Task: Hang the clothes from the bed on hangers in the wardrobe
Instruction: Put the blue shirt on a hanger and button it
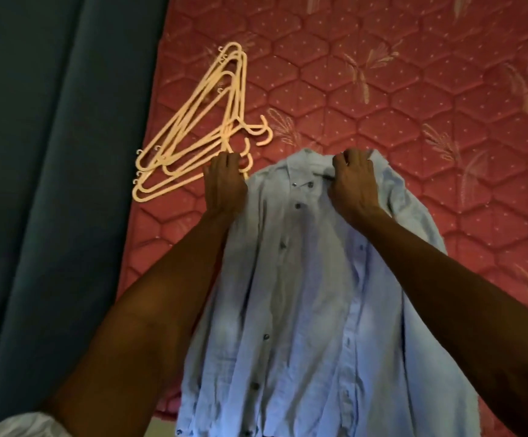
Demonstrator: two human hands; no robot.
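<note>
Here, in the head view, a light blue buttoned shirt [303, 279] lies on the red quilted mattress [414, 89]. The right hand [354, 181] grips its collar with curled fingers; the left hand [224, 181] clutches its shoulder edge, touching the pile of cream plastic hangers [199, 127] beside it.

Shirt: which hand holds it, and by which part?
Right hand grips the light blue shirt at the collar. Left hand sits at the shoulder edge beside the hangers; its grip cannot be told.
</note>
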